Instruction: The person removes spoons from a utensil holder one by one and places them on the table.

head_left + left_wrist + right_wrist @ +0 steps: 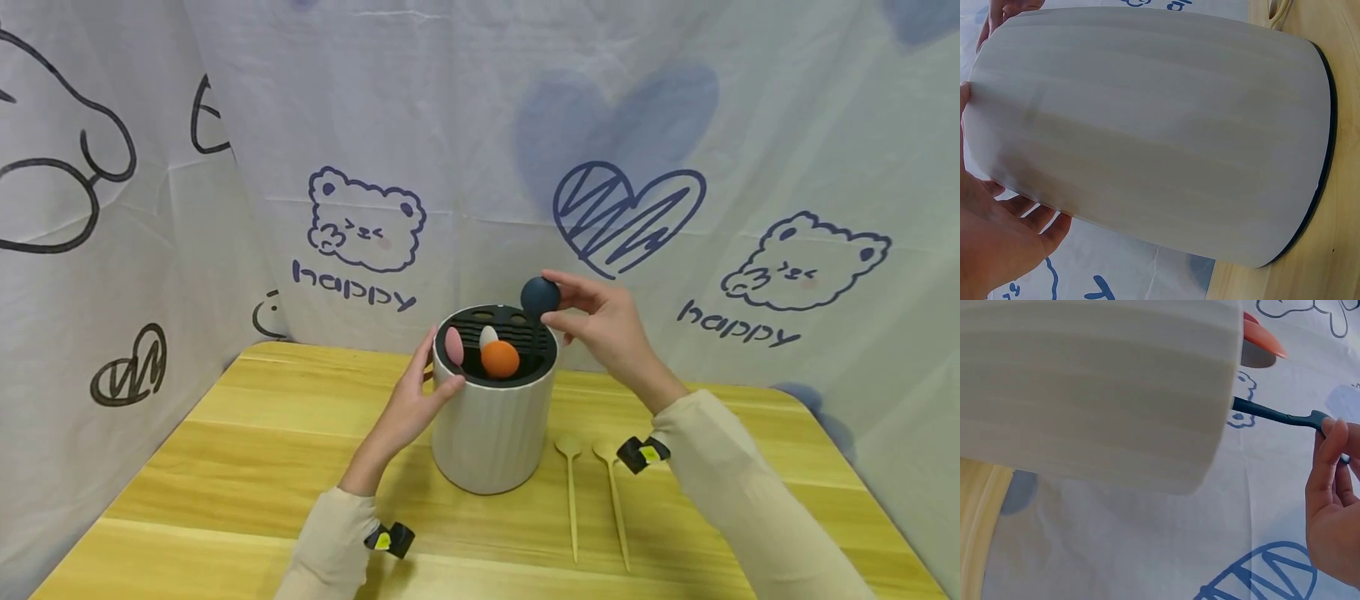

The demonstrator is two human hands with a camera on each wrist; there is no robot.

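A white ribbed utensil holder with a black slotted top stands upright on the wooden table. My left hand grips its upper left side, thumb at the front rim and fingers round the far side. Above the right part of the top, my right hand pinches a dark blue spoon by its bowl. The spoon's handle points down into the holder, its lower end hidden inside. An orange spoon, a pink spoon and a white spoon stand in the holder, bowls up.
Two pale yellow spoons lie side by side on the table, right of the holder. A white cloth printed with bears and hearts hangs behind the table and along its left side.
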